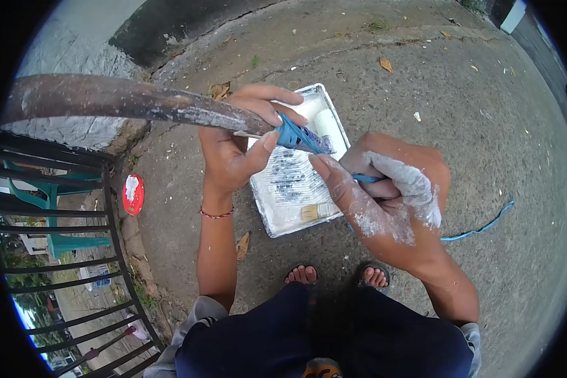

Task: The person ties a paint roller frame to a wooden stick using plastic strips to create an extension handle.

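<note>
Head view, pole [138, 103] slanting down rightward, blue strip [365, 179] in right hand [394, 195]

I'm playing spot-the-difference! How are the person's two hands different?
The left hand looks mostly clean; the right hand has thick white smears. The left hand has a thin red-patterned bracelet at its wrist; the right hand has none. Both touch stringy blue material.

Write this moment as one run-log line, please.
Left hand: holding long brown pole at blue-wrapped end | Right hand: gripping thin blue cord | White rectangular paint tray: below, on grey concrete
</note>
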The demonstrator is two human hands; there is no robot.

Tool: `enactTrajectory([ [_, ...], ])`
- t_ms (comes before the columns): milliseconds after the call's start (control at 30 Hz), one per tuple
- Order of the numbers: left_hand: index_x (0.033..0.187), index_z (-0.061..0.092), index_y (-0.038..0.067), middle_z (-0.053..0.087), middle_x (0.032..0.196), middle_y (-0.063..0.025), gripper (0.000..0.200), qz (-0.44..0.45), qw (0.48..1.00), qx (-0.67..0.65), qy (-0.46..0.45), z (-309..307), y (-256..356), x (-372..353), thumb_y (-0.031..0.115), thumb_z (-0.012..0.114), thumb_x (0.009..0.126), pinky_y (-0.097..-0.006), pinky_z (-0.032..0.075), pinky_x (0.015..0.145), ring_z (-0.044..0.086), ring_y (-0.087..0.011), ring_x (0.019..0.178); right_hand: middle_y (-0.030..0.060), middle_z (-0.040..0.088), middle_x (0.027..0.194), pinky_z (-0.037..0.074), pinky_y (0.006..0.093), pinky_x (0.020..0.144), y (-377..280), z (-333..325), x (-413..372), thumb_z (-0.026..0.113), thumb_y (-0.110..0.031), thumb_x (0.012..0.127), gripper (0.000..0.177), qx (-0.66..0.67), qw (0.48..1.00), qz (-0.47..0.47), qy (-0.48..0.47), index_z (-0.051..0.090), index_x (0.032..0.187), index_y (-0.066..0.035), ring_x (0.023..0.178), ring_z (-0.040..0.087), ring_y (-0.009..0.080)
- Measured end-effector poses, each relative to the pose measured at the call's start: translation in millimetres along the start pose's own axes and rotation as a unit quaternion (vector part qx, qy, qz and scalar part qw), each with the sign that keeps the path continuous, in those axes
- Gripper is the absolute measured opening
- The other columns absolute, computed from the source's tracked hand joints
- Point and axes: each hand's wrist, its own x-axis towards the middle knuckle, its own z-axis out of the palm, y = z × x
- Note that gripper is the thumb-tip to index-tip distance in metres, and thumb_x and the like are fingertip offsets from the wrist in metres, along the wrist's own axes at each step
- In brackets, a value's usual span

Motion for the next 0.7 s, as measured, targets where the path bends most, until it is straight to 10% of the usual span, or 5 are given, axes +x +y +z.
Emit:
enactTrajectory([
  [200, 0.103, 0.063, -0.003, 0.064, 0.107, -0.0227, 0.024, 0.002, 0.998, 0.035, -0.052, 13.6, 1.8, 20.1, 0.005, 0.066, 0.080, -0.0401, 0.057, 0.078, 0.068, -0.0275, 0.088, 0.0071, 0.056, 0.056, 0.035, 0.0242, 0.040, 4.7, -9.2, -1.3, 0.074, 0.001, 0.074, 0.017, -0.022, 0.991, -0.126, 0.036, 0.059, 0.065, -0.001, 0.043, 0.053, 0.0140],
  [700, 0.088, 0.063, -0.001, 0.059, 0.081, -0.0101, 0.032, -0.079, 0.987, -0.113, -0.079, 73.7, -51.5, 52.0, 0.029, 0.072, 0.080, -0.0360, 0.055, 0.073, 0.062, -0.0201, 0.073, 0.0023, 0.051, 0.053, 0.027, 0.0233, 0.042, 5.2, -38.1, -31.4, 0.073, -0.001, 0.078, 0.020, -0.089, 0.992, 0.013, 0.087, 0.057, 0.065, -0.001, 0.043, 0.040, 0.0067],
])
